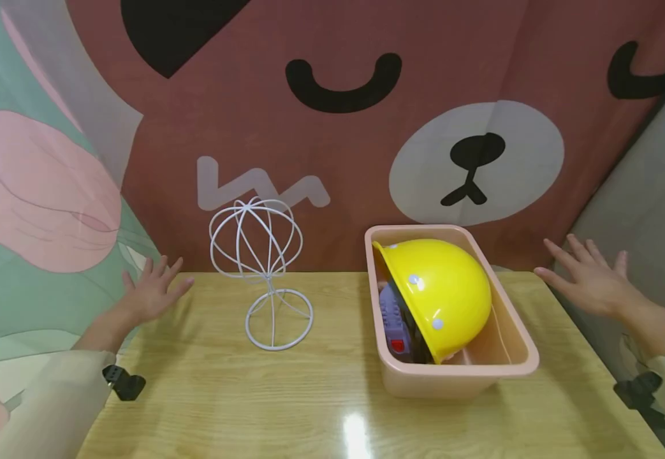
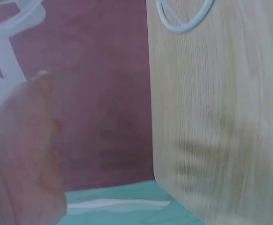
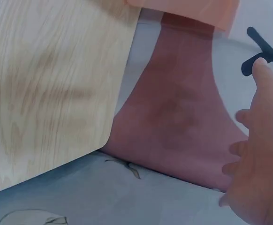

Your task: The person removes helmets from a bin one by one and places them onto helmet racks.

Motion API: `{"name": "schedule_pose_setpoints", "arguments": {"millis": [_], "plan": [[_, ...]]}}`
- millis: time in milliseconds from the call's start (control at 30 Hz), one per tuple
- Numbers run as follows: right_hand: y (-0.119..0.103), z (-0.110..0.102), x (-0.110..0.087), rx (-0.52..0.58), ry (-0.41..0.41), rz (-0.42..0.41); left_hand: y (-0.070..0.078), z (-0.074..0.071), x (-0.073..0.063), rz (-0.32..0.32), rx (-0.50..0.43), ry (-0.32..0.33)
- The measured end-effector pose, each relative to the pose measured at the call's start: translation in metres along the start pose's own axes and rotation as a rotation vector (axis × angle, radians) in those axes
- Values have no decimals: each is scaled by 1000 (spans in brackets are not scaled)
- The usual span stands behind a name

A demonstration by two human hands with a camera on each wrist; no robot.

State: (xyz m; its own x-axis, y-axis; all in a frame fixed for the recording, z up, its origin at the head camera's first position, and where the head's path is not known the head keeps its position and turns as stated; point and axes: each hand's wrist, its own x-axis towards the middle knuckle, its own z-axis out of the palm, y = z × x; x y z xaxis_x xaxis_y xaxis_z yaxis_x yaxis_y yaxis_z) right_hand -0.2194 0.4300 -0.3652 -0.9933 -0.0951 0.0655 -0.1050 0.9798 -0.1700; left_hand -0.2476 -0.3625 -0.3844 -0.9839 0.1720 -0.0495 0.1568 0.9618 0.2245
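Observation:
My left hand (image 1: pixel 151 294) hovers over the table's left edge with fingers spread, holding nothing. Nearest to it stands a white wire stand (image 1: pixel 273 280), a round cage on a ring base; part of that ring (image 2: pixel 183 27) shows in the left wrist view. Beyond the table's right edge my right hand (image 1: pixel 593 280) is held out, fingers apart and nothing in them. Between the hands, right of the stand, a pink plastic bin (image 1: pixel 516 347) holds a yellow hard hat (image 1: pixel 453 293) tipped on its side. The hat's purple inner band (image 1: pixel 391 312) with a red piece faces left.
The wooden table (image 1: pixel 240 401) runs up to a cloth backdrop (image 1: pixel 343 159) printed with a bear's face. A green and pink printed cloth (image 1: pixel 39 191) hangs at the left, a grey one (image 1: pixel 653 210) at the right. A small black device (image 1: pixel 125 382) sits on the left wrist.

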Motion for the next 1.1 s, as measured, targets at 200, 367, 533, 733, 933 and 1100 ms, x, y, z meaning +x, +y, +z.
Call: {"name": "schedule_pose_setpoints", "arguments": {"millis": [200, 367, 533, 733, 933, 1100], "plan": [[-13, -5, 0, 162, -98, -37, 25, 1, -19, 63, -16, -37], [-32, -6, -7, 294, -166, -41, 48, 4, -28, 160, -103, -110], [-50, -8, -13, 356, -188, -45, 72, 4, -36, 230, -207, -224], [-67, -7, -17, 574, -256, -45, 107, -1, -49, 300, -328, -305], [-71, -5, -15, 763, -349, 33, 139, -5, -53, 421, -380, -247], [-67, -3, -12, 877, -437, 78, 163, -8, -50, 500, -404, -210]]}}
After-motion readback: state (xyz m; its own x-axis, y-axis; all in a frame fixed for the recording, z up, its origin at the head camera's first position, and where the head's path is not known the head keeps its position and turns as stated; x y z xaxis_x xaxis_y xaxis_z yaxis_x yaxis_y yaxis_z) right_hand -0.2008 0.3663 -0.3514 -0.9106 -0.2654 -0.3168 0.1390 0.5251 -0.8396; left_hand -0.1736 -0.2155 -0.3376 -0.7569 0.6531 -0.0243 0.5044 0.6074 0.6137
